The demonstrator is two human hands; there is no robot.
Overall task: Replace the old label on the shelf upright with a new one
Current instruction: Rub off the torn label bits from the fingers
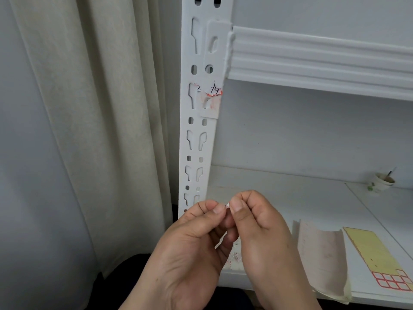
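Observation:
The white slotted shelf upright (196,135) runs down the middle of the view. Torn remains of the old label (212,92), white with red edging and black handwriting, still cling to it just below the upper shelf beam. Low in front of the upright, my left hand (192,242) and my right hand (263,231) meet at the fingertips. Together they pinch a tiny scrap of peeled label (227,205) between thumbs and forefingers. A yellow backing sheet with several red-bordered blank labels (388,280) lies on the lower shelf at the right.
Small label scraps (234,257) lie on the lower shelf board (279,198). A curled paper sheet (319,253) rests beside the label sheet. A paper cup (382,182) stands at the back right. The upper shelf beam (312,59) crosses above. A beige curtain (89,130) hangs at the left.

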